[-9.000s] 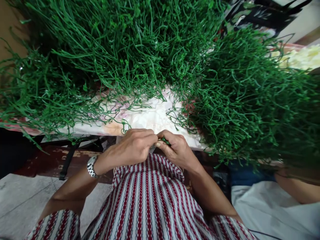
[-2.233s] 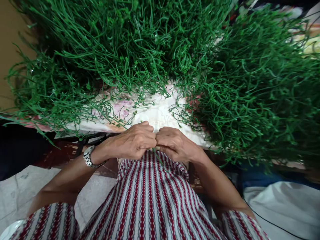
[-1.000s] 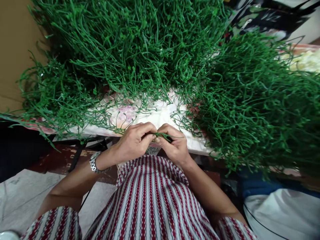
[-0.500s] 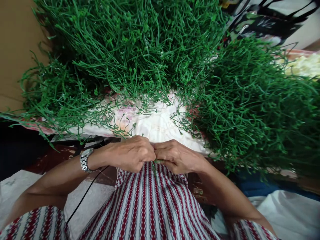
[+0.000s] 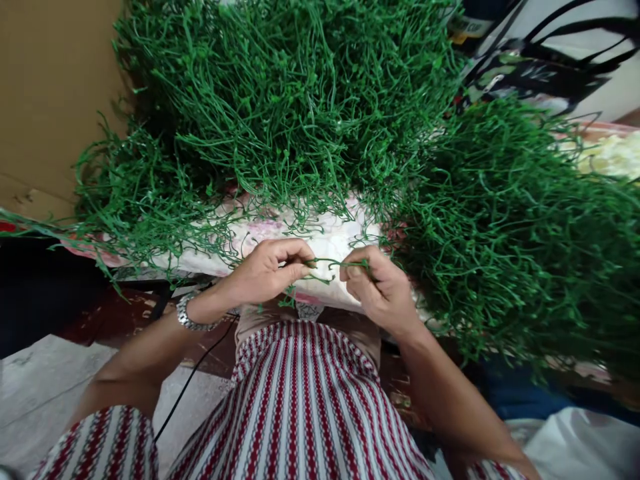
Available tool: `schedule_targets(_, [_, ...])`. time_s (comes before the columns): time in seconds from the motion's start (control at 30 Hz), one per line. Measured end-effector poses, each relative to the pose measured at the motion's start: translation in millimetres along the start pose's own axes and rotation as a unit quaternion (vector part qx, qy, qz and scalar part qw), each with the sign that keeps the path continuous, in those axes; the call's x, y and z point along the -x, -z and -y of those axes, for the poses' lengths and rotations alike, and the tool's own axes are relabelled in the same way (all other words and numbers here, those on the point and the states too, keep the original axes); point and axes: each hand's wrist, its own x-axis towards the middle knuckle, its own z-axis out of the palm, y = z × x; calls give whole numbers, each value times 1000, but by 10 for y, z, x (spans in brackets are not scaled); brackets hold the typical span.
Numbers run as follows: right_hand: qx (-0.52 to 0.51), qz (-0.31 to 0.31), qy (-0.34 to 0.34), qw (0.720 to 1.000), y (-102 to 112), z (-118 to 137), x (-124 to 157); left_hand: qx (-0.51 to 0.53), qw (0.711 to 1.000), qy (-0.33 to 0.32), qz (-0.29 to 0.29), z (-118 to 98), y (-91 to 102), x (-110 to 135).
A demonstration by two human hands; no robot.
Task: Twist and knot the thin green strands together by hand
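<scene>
We hold our left hand (image 5: 267,270) and right hand (image 5: 377,287) level above the tabletop (image 5: 280,233), fingers pinched shut on one thin green stem (image 5: 327,262) stretched between them.

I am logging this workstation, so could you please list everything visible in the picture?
green stems pile: one large heap, green, across the table's far side and right
table cloth: one, pale floral, under the heap
held stem: one, green, stretched between both hands
cardboard: one, brown, upper left
wristwatch: one, silver, left wrist
striped garment: one, red and white, lap
left hand: pinching the stem
right hand: pinching the stem
</scene>
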Motion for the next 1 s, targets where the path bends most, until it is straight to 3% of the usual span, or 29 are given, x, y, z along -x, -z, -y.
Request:
schedule_targets(0.27, [-43, 25, 38, 998, -392, 26, -97, 7, 997, -20, -69, 49, -154, 83])
schedule_targets(0.6, [-48, 20, 50, 997, -403, 25, -21, 83, 996, 16, -29, 59, -144, 101])
schedule_targets(0.8, [35, -36, 87, 995, -446, -24, 33, -23, 996, 51, 65, -3, -31, 114])
schedule_targets(0.9, [51, -17, 109, 993, -458, -40, 46, -102, 987, 59, 106, -21, 17, 113])
schedule_targets(1.0, [66, 13, 126, 990, -467, -51, 69, -185, 975, 21, 118, -43, 25, 110])
